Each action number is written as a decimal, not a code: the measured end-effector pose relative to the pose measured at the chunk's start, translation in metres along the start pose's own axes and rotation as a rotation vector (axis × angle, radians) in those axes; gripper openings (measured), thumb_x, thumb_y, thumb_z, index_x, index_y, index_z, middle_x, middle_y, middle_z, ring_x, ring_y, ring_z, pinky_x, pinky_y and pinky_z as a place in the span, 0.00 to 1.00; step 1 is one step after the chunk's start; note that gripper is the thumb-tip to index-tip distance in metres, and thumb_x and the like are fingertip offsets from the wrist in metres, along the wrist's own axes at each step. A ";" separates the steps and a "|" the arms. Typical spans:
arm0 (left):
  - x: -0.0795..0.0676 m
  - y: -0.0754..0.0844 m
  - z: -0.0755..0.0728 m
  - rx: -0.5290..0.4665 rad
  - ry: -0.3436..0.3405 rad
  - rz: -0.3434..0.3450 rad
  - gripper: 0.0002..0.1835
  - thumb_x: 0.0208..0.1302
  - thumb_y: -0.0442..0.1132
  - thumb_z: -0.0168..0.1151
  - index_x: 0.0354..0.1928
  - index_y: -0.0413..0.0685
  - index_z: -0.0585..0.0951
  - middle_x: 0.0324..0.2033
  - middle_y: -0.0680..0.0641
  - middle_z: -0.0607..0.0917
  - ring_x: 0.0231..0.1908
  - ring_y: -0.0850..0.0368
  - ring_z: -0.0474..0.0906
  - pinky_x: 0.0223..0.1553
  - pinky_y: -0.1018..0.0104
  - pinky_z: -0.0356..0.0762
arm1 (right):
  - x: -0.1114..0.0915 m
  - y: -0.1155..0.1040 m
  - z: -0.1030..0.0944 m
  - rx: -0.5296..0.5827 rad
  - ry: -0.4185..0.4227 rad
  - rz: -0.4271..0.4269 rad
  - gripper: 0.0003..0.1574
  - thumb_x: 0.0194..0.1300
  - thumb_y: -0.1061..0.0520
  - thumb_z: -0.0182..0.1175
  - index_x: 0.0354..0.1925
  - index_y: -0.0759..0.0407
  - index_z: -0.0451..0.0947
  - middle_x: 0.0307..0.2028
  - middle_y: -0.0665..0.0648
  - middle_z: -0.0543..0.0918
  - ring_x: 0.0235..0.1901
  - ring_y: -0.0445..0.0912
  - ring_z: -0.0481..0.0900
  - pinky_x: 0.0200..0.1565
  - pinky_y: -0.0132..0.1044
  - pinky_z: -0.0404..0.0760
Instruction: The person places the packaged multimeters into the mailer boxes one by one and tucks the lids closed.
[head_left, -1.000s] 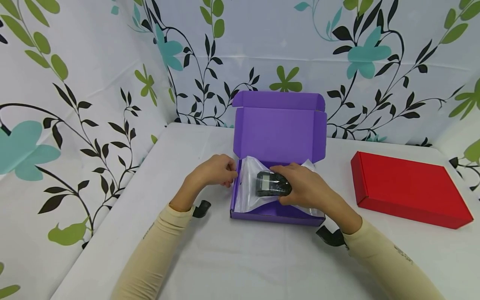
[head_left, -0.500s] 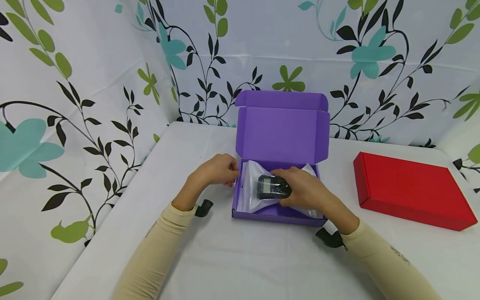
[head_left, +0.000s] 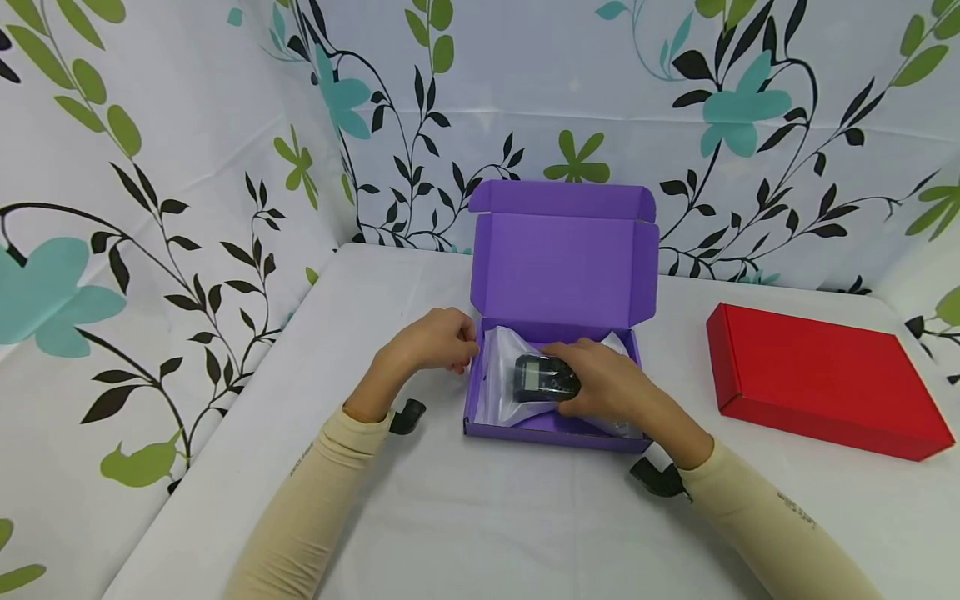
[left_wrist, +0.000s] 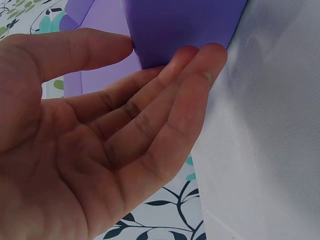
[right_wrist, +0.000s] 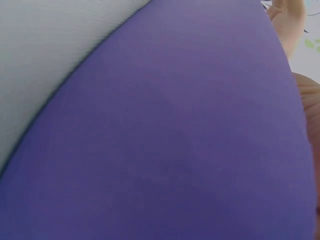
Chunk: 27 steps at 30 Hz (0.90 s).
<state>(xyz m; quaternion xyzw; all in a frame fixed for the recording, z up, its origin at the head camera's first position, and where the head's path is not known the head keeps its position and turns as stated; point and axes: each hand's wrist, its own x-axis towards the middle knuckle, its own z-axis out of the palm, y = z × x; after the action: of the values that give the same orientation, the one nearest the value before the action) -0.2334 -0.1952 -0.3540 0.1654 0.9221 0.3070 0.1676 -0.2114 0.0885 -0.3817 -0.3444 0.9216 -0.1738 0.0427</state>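
An open purple box (head_left: 517, 433) stands on the white-covered table, its lid (head_left: 555, 267) raised at the back. Inside it lies clear plastic wrapping (head_left: 498, 375). My right hand (head_left: 607, 379) grips a black handheld device with a small grey screen (head_left: 546, 378), low over the wrapping; its exact kind does not show. My left hand (head_left: 435, 342) is at the box's left side. In the left wrist view its relaxed fingers (left_wrist: 170, 107) and thumb touch the purple side wall (left_wrist: 185, 30). The right wrist view is mostly filled by the purple wall (right_wrist: 165, 125), hiding most of that hand.
A closed red box (head_left: 825, 375) lies to the right of the purple one. White cloth (head_left: 570, 517) covers the table. Behind and to the left hang white curtains (head_left: 510, 75) with a leaf and flower print. Each wrist carries a black camera mount (head_left: 658, 477).
The view has shifted slightly. My right hand and the black device have moved very little. The left hand stays at the box's left side.
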 end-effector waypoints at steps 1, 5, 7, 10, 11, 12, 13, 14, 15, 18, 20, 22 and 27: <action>0.000 0.000 0.000 0.000 0.000 -0.001 0.07 0.71 0.34 0.59 0.32 0.41 0.81 0.26 0.44 0.87 0.26 0.54 0.82 0.30 0.63 0.74 | 0.000 0.000 0.001 -0.001 -0.001 0.002 0.47 0.51 0.55 0.81 0.68 0.60 0.76 0.47 0.57 0.83 0.45 0.52 0.78 0.44 0.49 0.80; 0.000 0.000 0.000 0.006 -0.001 -0.002 0.07 0.71 0.34 0.59 0.32 0.42 0.81 0.26 0.44 0.87 0.26 0.54 0.82 0.30 0.64 0.74 | 0.000 0.001 0.003 -0.006 0.002 0.005 0.47 0.51 0.55 0.81 0.68 0.60 0.76 0.46 0.57 0.83 0.45 0.52 0.78 0.44 0.49 0.80; 0.001 0.000 0.001 0.008 -0.002 -0.002 0.07 0.71 0.34 0.59 0.32 0.42 0.81 0.26 0.44 0.87 0.26 0.55 0.82 0.30 0.64 0.74 | 0.000 0.001 0.004 -0.007 0.004 0.001 0.47 0.51 0.55 0.81 0.67 0.60 0.76 0.46 0.57 0.83 0.45 0.52 0.79 0.44 0.50 0.80; 0.001 0.001 0.001 0.011 -0.002 -0.005 0.07 0.71 0.34 0.59 0.32 0.42 0.81 0.26 0.44 0.87 0.26 0.55 0.81 0.30 0.64 0.73 | -0.001 0.002 0.005 -0.010 0.005 -0.007 0.47 0.51 0.55 0.81 0.67 0.60 0.76 0.47 0.57 0.84 0.46 0.53 0.79 0.45 0.50 0.80; 0.000 0.001 0.001 0.011 -0.002 -0.006 0.07 0.71 0.34 0.59 0.32 0.42 0.81 0.26 0.44 0.87 0.26 0.55 0.81 0.30 0.63 0.73 | -0.001 0.002 0.005 -0.011 0.007 -0.009 0.47 0.51 0.55 0.81 0.67 0.61 0.75 0.48 0.58 0.84 0.47 0.53 0.79 0.45 0.51 0.80; 0.000 0.001 0.001 0.012 -0.001 -0.007 0.07 0.71 0.34 0.59 0.33 0.42 0.81 0.26 0.44 0.87 0.26 0.55 0.81 0.30 0.63 0.73 | -0.001 0.002 0.006 -0.011 0.008 -0.011 0.47 0.51 0.55 0.81 0.67 0.61 0.75 0.48 0.58 0.84 0.47 0.53 0.79 0.46 0.51 0.80; 0.000 0.001 0.001 0.011 -0.001 -0.009 0.07 0.71 0.34 0.59 0.33 0.42 0.82 0.26 0.44 0.87 0.26 0.55 0.81 0.30 0.63 0.73 | -0.001 0.003 0.006 -0.013 0.009 -0.013 0.47 0.52 0.56 0.81 0.68 0.61 0.75 0.49 0.59 0.83 0.47 0.54 0.79 0.46 0.51 0.80; 0.000 0.002 0.001 0.010 -0.002 -0.011 0.07 0.71 0.34 0.59 0.33 0.41 0.82 0.26 0.43 0.87 0.26 0.55 0.81 0.30 0.63 0.74 | -0.001 0.002 0.006 -0.015 0.009 -0.015 0.47 0.52 0.56 0.81 0.68 0.61 0.75 0.50 0.59 0.83 0.48 0.54 0.79 0.47 0.52 0.79; 0.000 0.002 0.001 0.009 -0.003 -0.013 0.07 0.71 0.34 0.59 0.33 0.41 0.82 0.27 0.43 0.87 0.26 0.55 0.81 0.30 0.63 0.74 | -0.002 0.003 0.007 -0.017 0.009 -0.018 0.47 0.52 0.56 0.81 0.68 0.62 0.75 0.50 0.60 0.83 0.48 0.55 0.79 0.48 0.52 0.79; -0.001 0.002 0.001 0.011 0.002 -0.013 0.07 0.71 0.34 0.59 0.33 0.41 0.82 0.27 0.44 0.87 0.27 0.55 0.82 0.30 0.63 0.74 | -0.003 0.003 0.009 -0.028 0.011 -0.030 0.49 0.52 0.55 0.82 0.69 0.63 0.73 0.53 0.62 0.82 0.50 0.57 0.79 0.51 0.54 0.79; -0.001 0.002 0.001 0.018 0.010 -0.009 0.07 0.71 0.35 0.59 0.33 0.42 0.82 0.27 0.45 0.87 0.27 0.55 0.82 0.30 0.63 0.74 | -0.003 0.004 0.010 -0.037 0.014 -0.038 0.51 0.51 0.54 0.83 0.70 0.64 0.72 0.54 0.63 0.82 0.51 0.58 0.79 0.53 0.55 0.78; -0.001 0.002 0.000 0.033 0.026 -0.006 0.08 0.70 0.36 0.59 0.33 0.42 0.83 0.26 0.46 0.87 0.28 0.54 0.82 0.31 0.62 0.74 | -0.004 0.004 0.011 -0.042 0.015 -0.047 0.53 0.50 0.53 0.83 0.70 0.64 0.71 0.56 0.64 0.81 0.53 0.59 0.78 0.54 0.57 0.77; 0.001 -0.001 0.000 0.057 0.114 -0.013 0.12 0.71 0.40 0.60 0.46 0.37 0.84 0.34 0.45 0.87 0.35 0.52 0.82 0.38 0.58 0.78 | -0.007 0.004 0.007 -0.023 0.016 -0.046 0.55 0.52 0.49 0.82 0.72 0.64 0.70 0.61 0.67 0.78 0.60 0.63 0.76 0.59 0.61 0.74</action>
<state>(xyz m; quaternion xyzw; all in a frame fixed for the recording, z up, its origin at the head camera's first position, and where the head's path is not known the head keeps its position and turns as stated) -0.2341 -0.1952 -0.3550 0.1463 0.9396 0.2884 0.1120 -0.2070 0.0939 -0.3904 -0.3645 0.9157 -0.1667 0.0274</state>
